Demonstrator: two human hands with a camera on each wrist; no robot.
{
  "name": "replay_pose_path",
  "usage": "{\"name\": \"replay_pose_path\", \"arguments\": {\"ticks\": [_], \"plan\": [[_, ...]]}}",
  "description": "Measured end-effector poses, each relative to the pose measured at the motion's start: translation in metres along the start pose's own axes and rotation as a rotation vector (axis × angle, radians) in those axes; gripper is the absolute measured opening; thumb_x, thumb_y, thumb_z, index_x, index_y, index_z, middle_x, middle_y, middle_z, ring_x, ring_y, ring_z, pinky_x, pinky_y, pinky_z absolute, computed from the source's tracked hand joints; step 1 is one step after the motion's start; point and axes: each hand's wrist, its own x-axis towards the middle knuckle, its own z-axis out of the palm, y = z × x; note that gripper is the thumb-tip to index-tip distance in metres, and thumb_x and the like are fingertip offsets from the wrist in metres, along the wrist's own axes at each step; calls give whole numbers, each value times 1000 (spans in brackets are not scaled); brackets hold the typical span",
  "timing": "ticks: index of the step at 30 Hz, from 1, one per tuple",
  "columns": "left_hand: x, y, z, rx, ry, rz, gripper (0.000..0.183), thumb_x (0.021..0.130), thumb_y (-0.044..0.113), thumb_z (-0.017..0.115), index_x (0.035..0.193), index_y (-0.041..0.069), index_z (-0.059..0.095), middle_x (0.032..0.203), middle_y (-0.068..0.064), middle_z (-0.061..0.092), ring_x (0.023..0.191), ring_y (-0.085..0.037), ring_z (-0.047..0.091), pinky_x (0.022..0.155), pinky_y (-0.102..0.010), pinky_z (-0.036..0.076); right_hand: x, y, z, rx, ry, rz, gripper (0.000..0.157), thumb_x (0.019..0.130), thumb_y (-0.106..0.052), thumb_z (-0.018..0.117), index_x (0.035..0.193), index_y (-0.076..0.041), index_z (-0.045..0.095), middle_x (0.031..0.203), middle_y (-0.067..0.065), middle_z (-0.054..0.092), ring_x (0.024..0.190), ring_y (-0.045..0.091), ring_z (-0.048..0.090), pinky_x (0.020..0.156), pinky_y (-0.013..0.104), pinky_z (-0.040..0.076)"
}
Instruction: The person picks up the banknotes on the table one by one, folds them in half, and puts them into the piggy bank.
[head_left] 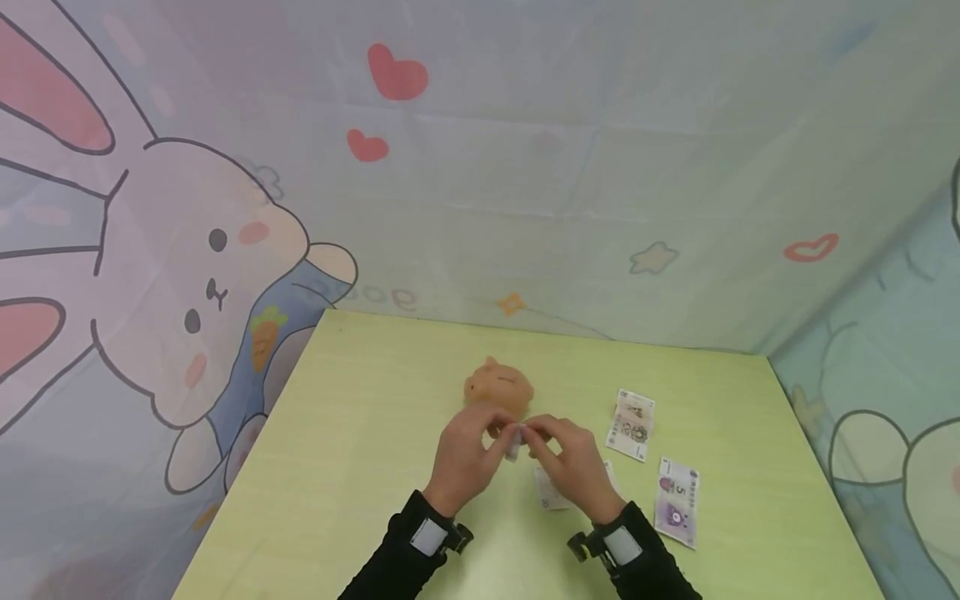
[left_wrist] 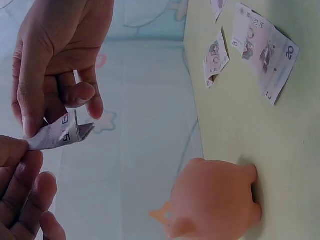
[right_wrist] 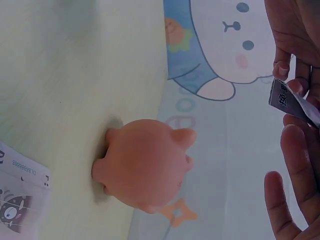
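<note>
Pinches the folded banknote (left_wrist: 57, 136) with nearly closed fingers of left hand (head_left: 465, 457) and right hand (head_left: 576, 473), at near side of piggy bank (head_left: 504, 387). Seems light, soft, easily creased; better to grip by edges.

- Folded banknote (left_wrist: 57, 135): thin printed paper, matt, crisply creased.
- Piggy bank (right_wrist: 145, 162): looks like moulded plastic or vinyl, smooth, mostly matt.
- 20 banknote (left_wrist: 265, 52) and 5 banknote (head_left: 677, 502): flat-looking matt paper, finely printed.
- Tabletop (head_left: 360, 392): smooth, faintly streaked, low sheen.
- Backdrop (head_left: 525, 183): printed cloth, matt, lightly wrinkled.
- Sleeves (head_left: 390, 567): dark matt cloth.
</note>
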Motion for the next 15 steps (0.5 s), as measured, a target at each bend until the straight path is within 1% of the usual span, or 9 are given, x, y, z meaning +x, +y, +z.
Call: {"name": "replay_pose_path", "arguments": {"ticks": [6, 11, 15], "plan": [[-4, -7, 1, -79, -5, -21, 7, 90, 22, 69, 95, 19, 66, 87, 9, 64, 76, -6, 59, 60, -21, 46, 0, -1, 0, -2, 2, 4, 15, 89, -9, 68, 102, -16, 68, 83, -7, 69, 69, 1, 61, 66, 26, 52], [-6, -11, 2, -79, 1, 3, 4, 90, 17, 68, 94, 18, 66, 84, 7, 63, 75, -4, 57, 63, -18, 45, 1, -3, -1, -7, -20, 35, 14, 89, -11, 68, 102, -16, 68, 84, -7, 69, 71, 2, 61, 66, 30, 53], [-6, -11, 3, -68, 16, 9, 4, 90, 18, 69, 93, 17, 66, 84, 7, 63, 75, -4, 57, 66, -16, 45, 4, -5, -2, -38, -20, 20, 13, 89, -13, 68, 101, -17, 68, 85, -8, 69, 76, 5, 62, 71, 31, 52]]}}
